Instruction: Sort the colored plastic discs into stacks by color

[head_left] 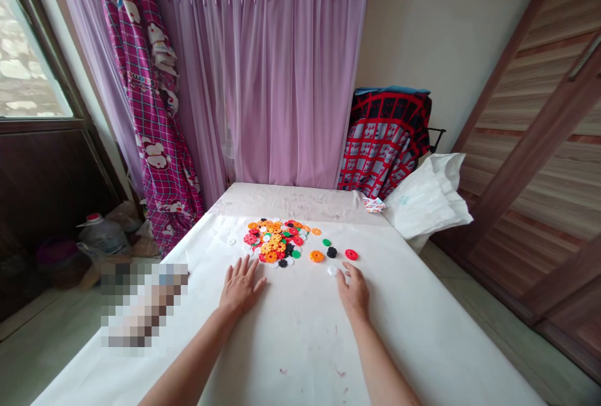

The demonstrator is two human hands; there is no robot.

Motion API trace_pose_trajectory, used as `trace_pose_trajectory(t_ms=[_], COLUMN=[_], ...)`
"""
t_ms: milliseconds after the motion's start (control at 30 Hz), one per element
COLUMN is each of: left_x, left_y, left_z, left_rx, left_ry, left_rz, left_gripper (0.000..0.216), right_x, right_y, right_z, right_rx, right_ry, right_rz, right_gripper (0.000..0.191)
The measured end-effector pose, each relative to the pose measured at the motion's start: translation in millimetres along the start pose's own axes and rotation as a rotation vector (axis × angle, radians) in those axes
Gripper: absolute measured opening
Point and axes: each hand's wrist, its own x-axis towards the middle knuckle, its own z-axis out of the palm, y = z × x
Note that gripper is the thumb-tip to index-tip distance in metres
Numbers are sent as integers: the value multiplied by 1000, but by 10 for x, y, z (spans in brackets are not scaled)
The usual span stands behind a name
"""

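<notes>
Flat on the white-covered table (300, 331), my left hand (241, 289) is open, its fingers spread just before a heaped pile of flower-shaped plastic discs (272, 243) in orange, red, white, black and green. My right hand (354, 288) rests farther right, fingers partly bent, thumb and forefinger apart. Close by its thumb lies a white disc (332, 270); whether they touch I cannot tell. Beyond it sit an orange disc (317, 256), a black disc (332, 252), a red disc (351, 255) and a small green disc (327, 242), apart from the pile.
A small patterned box (374, 205) stands at the table's far right corner, beside a white bag (429, 196). Purple curtains (291, 80) hang behind the table. A blurred patch (148, 306) covers something at the left edge. On the floor left is a water bottle (101, 235).
</notes>
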Motion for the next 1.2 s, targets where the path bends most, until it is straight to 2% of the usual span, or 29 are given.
trace_pose_trajectory(t_ms=[133,200,333,433,500,567,667,867,1067,1200], left_x=[303,591,1299,1690,1785,1743,1519,1031,642,310], left_y=[35,100,336,519,603,645,621,342,1,-191], left_z=[-159,-284,-450,-377,-255,-127,0,78,-21,-79], left_rx=[27,-1,-33,-47,-54,-57,-63,-38,-24,-24], left_ry=[-40,-41,-81,-90,-95,-86,-64,-35,-21,1], left_rz=[0,-17,55,57,70,110,212,364,221,36], left_gripper=[67,66,59,55,56,59,59,64,62,66], right_x=[-5,-9,-20,-26,-24,-14,9,36,56,66], right_y=[-38,-63,-82,-67,-64,-74,-106,-136,-123,-125], right_z=[-21,-43,-73,-73,-72,-76,-88,-112,-98,-87], right_rx=[85,108,126,117,109,105,106,81,45,5], right_ry=[9,4,-11,-21,-27,-37,-64,-101,-53,-47], right_rz=[40,82,141,152,166,177,178,171,133,132], right_gripper=[48,50,49,47,45,43,42,40,39,40])
